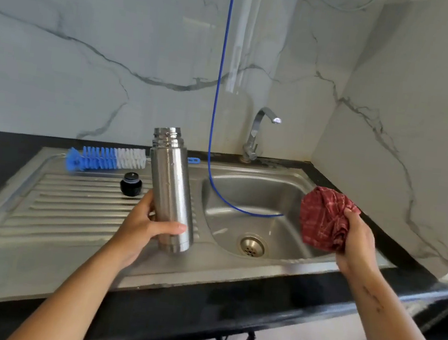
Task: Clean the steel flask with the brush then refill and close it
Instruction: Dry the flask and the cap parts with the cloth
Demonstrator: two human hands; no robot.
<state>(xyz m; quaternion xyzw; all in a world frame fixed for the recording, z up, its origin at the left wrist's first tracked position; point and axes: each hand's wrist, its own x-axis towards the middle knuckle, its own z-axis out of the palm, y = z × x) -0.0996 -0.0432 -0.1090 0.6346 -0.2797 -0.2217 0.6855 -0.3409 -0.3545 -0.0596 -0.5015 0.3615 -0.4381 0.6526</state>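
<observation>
Steel flask (171,188) is uncapped and held upright over the draining board, just left of the sink (259,191) basin, with the left hand (142,225) wrapped round its lower half, thumb across the front. Right hand (355,239) has its fingers bunched around a red checked cloth (321,215) over the basin's right rim. Flask looks wet, so I reckon it could slip from that one-handed hold, and the black cap (130,184) and bottle brush (106,156) sit behind near the board's back edge, easy to knock.
</observation>
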